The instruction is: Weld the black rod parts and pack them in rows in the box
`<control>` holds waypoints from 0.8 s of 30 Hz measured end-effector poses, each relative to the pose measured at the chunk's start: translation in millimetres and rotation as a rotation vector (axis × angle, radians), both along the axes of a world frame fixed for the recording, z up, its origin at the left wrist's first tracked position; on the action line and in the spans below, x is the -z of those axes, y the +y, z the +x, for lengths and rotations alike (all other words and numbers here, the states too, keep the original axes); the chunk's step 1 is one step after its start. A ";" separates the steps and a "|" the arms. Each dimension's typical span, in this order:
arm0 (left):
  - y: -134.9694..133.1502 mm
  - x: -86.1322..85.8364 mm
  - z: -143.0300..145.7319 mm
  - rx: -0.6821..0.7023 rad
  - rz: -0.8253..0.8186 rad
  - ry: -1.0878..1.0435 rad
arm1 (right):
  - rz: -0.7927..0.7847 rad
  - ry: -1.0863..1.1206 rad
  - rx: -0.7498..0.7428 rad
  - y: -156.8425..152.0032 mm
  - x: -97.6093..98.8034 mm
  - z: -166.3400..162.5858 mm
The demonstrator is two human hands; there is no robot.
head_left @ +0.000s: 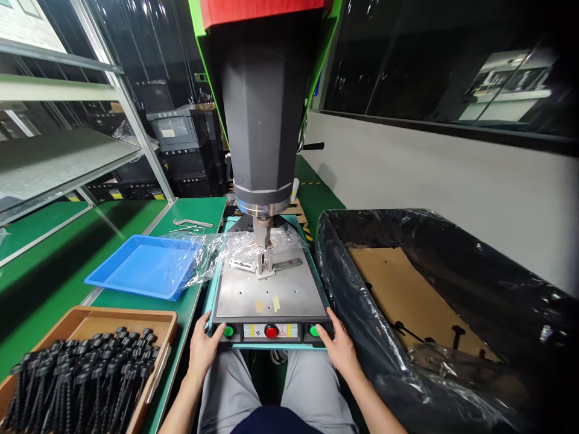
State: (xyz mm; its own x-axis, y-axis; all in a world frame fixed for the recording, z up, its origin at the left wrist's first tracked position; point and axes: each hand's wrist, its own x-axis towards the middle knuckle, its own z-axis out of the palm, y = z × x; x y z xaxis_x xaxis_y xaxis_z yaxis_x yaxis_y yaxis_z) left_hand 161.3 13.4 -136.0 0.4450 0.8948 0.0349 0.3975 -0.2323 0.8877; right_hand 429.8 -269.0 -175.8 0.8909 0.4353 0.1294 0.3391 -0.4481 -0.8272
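Observation:
My left hand (pixel 204 348) rests on the front left corner of the press machine's base, thumb beside the left green button (pixel 228 331). My right hand (pixel 340 348) lies on the front right corner, thumb touching the right green button (pixel 313 330). Both hands are spread and hold nothing. A red button (pixel 271 331) sits between them. The black machine head (pixel 262 120) is lowered, its metal tip (pixel 265 241) pressing onto a small fixture (pixel 266 265) on the steel plate (pixel 271 295).
A brown tray (pixel 90 322) at the left holds several black parts (pixel 76 374). Behind it lies a blue tray (pixel 145 265) with clear plastic film (pixel 226 250). A box lined with a black bag (pixel 429 289) stands at the right, with a few black parts inside.

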 end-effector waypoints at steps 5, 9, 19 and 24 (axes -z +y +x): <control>-1.4 -45.0 30.8 -0.004 -0.001 -0.239 | 0.111 -0.010 0.127 15.5 -26.6 6.2; -1.0 -70.4 75.3 0.092 -0.264 -0.412 | 0.288 0.074 0.004 51.1 -60.6 -4.2; 19.3 -105.4 161.1 0.105 -1.063 -0.773 | 0.297 0.120 -0.361 159.4 -109.5 -0.7; 17.1 -116.3 170.9 0.033 -0.970 -0.868 | 0.304 0.020 -0.264 190.5 -123.9 15.5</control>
State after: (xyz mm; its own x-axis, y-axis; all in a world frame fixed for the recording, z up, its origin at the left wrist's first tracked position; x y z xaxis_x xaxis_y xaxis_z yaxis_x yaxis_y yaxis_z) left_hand 332.2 30.5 -19.7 0.6259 0.7065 -0.3303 -0.3810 0.6465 0.6609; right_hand 445.3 -78.4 -51.8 0.7574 0.5939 0.2713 0.3923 -0.0818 -0.9162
